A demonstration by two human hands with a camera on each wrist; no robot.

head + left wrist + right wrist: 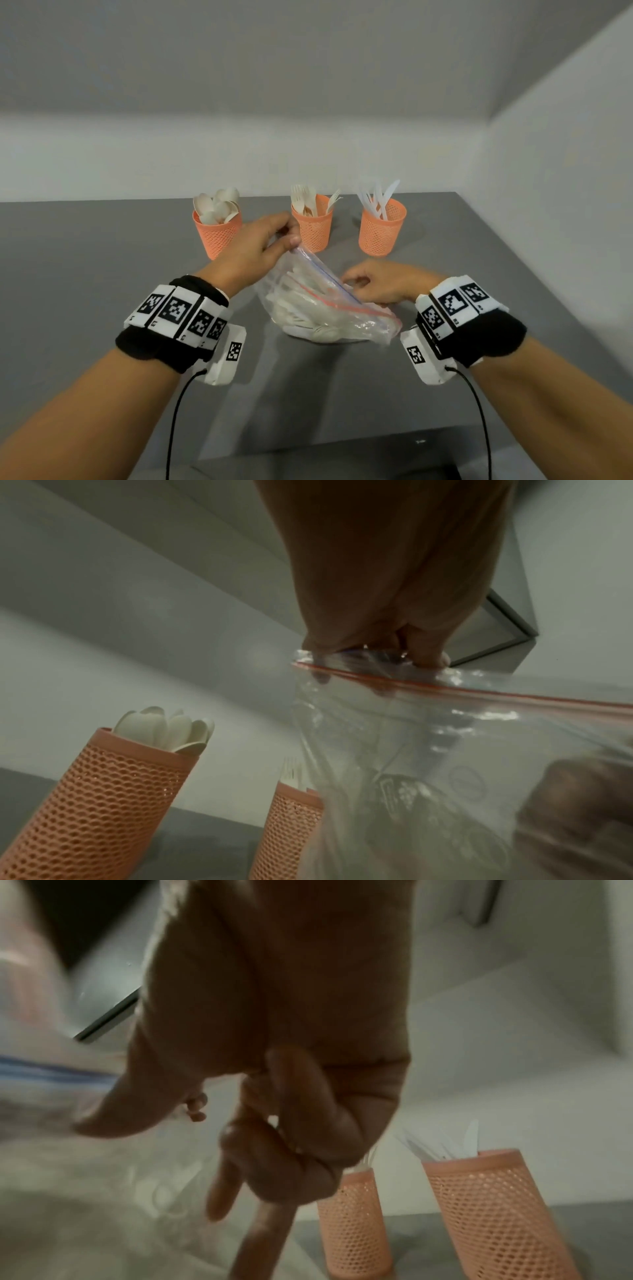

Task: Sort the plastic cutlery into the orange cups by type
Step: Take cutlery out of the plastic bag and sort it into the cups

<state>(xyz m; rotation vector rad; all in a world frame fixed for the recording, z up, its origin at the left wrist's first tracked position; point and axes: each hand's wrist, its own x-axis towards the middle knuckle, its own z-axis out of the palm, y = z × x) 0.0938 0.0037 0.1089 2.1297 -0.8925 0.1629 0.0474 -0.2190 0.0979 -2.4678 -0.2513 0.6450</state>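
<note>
From the head view, my forearms frame a clear zip bag [322,305] of white cutlery on the grey table [102,274]. My left hand [253,250] pinches its upper corner; my right hand [380,282] curls at the open mouth, whether gripping I cannot tell. Behind stand cups of spoons [217,234], forks [313,221] and knives [382,228], so sorting looks well underway, with a bagful left. My left wrist view shows fingertips [430,657] clamping the seal. My right wrist view is blurred.
</note>
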